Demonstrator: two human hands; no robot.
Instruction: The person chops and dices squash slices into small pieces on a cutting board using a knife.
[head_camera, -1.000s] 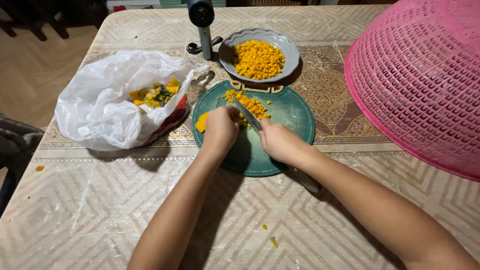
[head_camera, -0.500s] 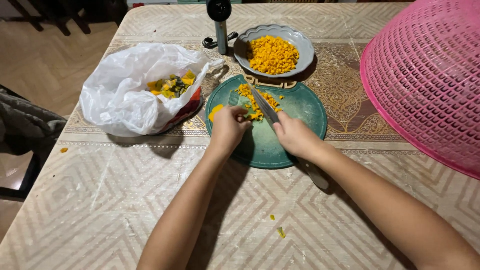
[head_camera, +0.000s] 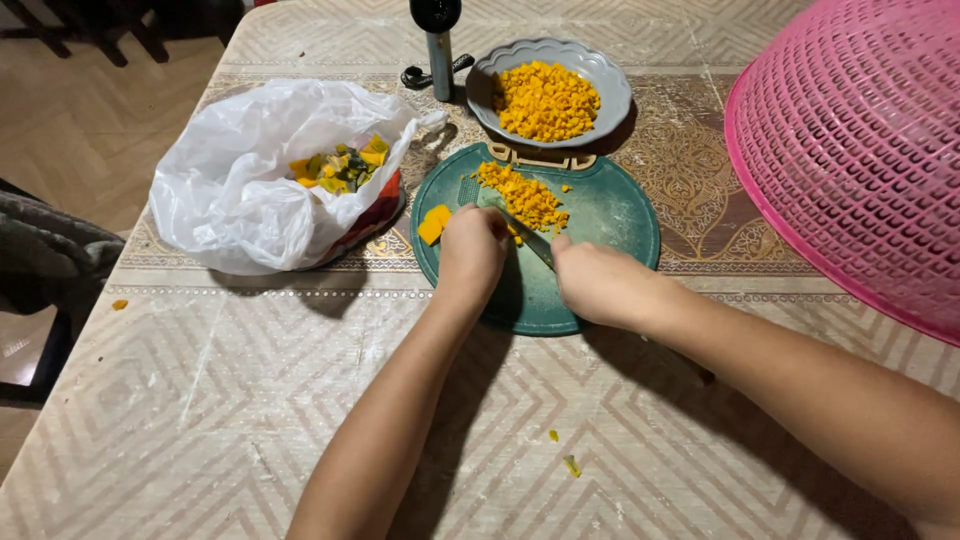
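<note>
**Board at centre, bowl behind, bag to the left**

The round cutting board (head_camera: 610, 215) lies on the table (head_camera: 200, 400). On it sit a heap of diced pieces (head_camera: 525, 195) and, left of that, a larger chunk (head_camera: 433, 224). Behind the board stands the bowl (head_camera: 600, 75) of dice. The plastic bag (head_camera: 250, 190) holding peel scraps (head_camera: 340, 165) lies to the left, the food cover (head_camera: 860, 150) to the right.

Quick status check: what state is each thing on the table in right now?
Left hand: pressing orange pieces on the board.
Right hand: closed in a grip on the knife.
Knife: blade down among the diced pieces.
Green cutting board: flat, partly covered in dice.
Grey plate: heaped with diced orange cubes.
White plastic bag: open, holding peel scraps.
Pink mesh cover: tilted, off to the side.
</note>
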